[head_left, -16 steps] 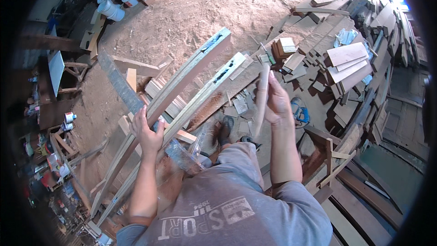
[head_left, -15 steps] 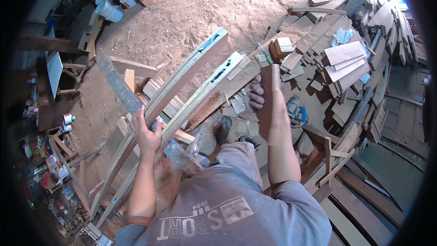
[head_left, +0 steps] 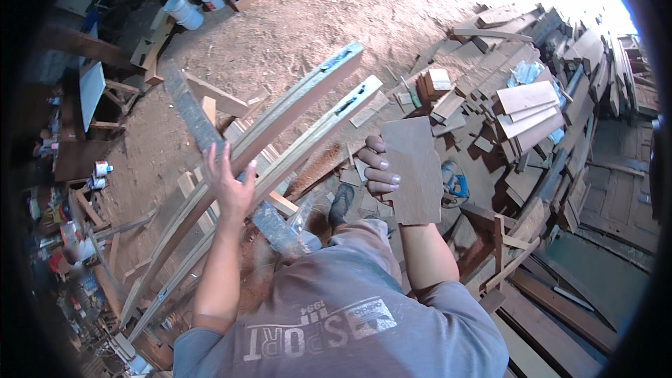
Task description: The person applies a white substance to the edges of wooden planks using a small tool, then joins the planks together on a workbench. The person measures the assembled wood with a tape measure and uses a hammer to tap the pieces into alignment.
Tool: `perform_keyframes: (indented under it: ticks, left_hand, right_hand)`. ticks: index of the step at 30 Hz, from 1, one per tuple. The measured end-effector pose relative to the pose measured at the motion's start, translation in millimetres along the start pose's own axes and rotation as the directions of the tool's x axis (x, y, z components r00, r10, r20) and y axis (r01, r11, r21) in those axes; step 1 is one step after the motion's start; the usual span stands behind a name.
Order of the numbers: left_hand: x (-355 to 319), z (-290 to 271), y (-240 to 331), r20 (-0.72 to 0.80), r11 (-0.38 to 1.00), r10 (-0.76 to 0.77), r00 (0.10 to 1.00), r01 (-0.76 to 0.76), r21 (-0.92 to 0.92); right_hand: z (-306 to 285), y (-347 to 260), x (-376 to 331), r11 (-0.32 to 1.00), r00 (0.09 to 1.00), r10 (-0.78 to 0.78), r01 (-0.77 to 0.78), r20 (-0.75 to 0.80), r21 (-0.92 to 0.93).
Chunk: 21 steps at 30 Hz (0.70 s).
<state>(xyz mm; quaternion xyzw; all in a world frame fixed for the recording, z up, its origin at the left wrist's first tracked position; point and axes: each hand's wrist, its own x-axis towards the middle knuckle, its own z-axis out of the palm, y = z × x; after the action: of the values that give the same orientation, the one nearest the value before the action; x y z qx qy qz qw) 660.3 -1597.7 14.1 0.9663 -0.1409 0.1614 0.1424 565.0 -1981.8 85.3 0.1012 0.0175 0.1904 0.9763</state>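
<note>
My left hand point(head_left: 231, 185) is open, its fingers spread over two long parallel timbers; whether it touches them I cannot tell. The farther timber point(head_left: 297, 101) and the nearer timber point(head_left: 318, 135) each have a dark slot in the upper end. They lie slanted across dusty crosswise supports, one a grey beam point(head_left: 187, 108) and one a bluish board point(head_left: 276, 229). My right hand point(head_left: 380, 170) is closed on the left edge of a flat brown rectangular piece point(head_left: 414, 168) with an uneven outline. It is held up to the right of the timbers, its broad face showing; its material is unclear.
Stacked boards point(head_left: 528, 112) and offcuts cover the ground at right, with a blue power tool point(head_left: 455, 183) near my right forearm. White buckets point(head_left: 183, 10) stand at the far left. Sawdust covers the ground point(head_left: 329, 0) ahead. Cluttered shelves line the left side.
My right hand has turned the brown piece from nearly edge-on to face-on and drawn it a little lower. My left hand's fingers have opened and spread from the timber.
</note>
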Motion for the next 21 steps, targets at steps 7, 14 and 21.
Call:
perform_keyframes:
  ticks: [7,14,21]
  left_hand:
    - [29,-57,125,0.021,0.723,0.571,0.821,-0.490,-0.487]
    - [32,-60,129,0.156,0.612,0.320,0.934,-0.078,-0.787]
    - [55,-42,156,0.071,0.713,0.162,0.984,-0.067,-0.698]
  right_hand:
    - [-9,34,17,0.427,0.805,-0.246,-0.410,-0.540,-0.806]
    - [0,15,-4,0.504,0.903,-0.184,-0.252,-0.387,-0.826]
    - [41,47,56,-0.471,0.874,-0.476,-0.160,0.097,-0.867]
